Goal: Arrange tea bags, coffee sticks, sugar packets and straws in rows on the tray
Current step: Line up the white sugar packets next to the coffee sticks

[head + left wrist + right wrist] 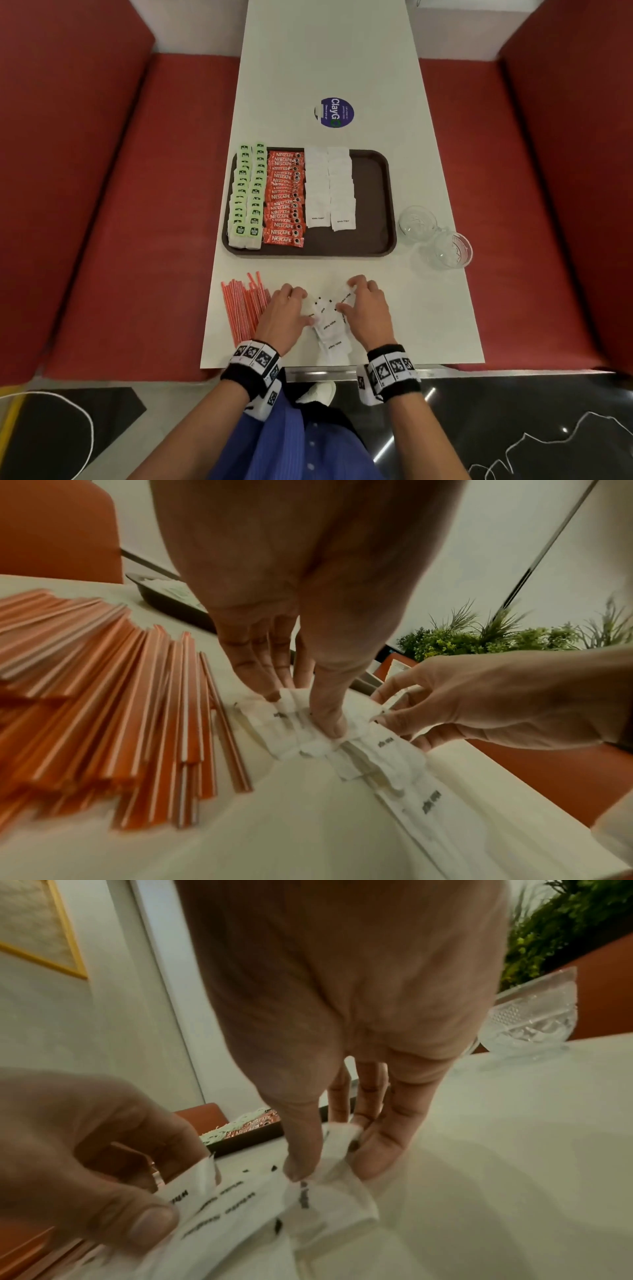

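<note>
A brown tray (pixel 375 205) carries two rows of green-tagged tea bags (pixel 247 195), a row of red coffee sticks (pixel 284 198) and two rows of white sugar packets (pixel 330 188); its right part is bare. A loose heap of sugar packets (pixel 330 329) (pixel 387 753) (pixel 232 1210) lies near the table's front edge. My left hand (pixel 306 310) (pixel 301 710) pinches packets at the heap's left side. On the right side, my right hand (pixel 342 301) (pixel 334 1161) pinches a packet between thumb and fingers. Orange straws (pixel 243 308) (pixel 103 696) lie fanned out left of my left hand.
Two cut-glass bowls (pixel 416 222) (pixel 448 250) stand on the white table to the right of the tray. A round blue sticker (pixel 335 112) lies beyond the tray. Red bench seats (pixel 137 205) (pixel 513 205) flank the table.
</note>
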`<state>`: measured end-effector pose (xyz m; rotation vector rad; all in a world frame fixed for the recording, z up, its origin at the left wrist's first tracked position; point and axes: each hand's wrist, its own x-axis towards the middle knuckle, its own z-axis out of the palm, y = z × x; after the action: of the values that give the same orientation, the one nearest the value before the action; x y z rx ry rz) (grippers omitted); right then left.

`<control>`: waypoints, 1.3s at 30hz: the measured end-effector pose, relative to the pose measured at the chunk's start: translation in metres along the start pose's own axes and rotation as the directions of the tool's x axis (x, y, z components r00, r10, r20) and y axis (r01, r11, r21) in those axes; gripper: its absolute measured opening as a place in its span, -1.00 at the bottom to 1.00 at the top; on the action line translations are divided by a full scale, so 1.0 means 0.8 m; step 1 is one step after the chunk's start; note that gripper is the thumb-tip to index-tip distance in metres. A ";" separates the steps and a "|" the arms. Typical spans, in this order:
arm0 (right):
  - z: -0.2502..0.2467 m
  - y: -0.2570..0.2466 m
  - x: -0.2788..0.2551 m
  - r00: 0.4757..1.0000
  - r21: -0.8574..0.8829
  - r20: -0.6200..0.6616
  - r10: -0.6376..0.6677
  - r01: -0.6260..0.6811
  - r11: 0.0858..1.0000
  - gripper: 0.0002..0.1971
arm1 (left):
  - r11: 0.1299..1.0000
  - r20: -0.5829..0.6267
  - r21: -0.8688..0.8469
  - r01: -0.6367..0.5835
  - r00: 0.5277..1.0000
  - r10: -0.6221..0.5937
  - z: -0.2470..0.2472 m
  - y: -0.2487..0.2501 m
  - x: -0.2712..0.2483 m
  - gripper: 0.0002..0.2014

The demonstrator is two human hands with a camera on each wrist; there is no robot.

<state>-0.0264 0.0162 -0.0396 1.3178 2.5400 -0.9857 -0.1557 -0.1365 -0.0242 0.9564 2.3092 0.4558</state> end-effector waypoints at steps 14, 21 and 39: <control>-0.046 -0.004 -0.009 0.982 0.580 -0.184 0.030 0.084 0.810 -0.83 | 0.994 -0.081 -0.054 -0.100 0.992 0.095 -0.030 0.007 0.049 -0.78; -0.080 -0.037 -0.057 0.975 0.720 -0.168 -0.148 0.223 0.657 -0.90 | 0.750 -0.075 -0.646 -0.141 0.990 0.121 -0.077 0.044 0.010 -0.65; -0.071 -0.058 -0.037 0.976 0.743 -0.139 -0.166 0.213 0.634 -0.86 | 0.549 -0.220 -0.824 -0.141 0.972 -0.081 -0.080 0.059 0.009 -0.79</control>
<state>-0.0330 0.0109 0.0390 1.2100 2.3956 -2.2726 -0.1756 -0.1047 0.0458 0.4412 1.8474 1.5959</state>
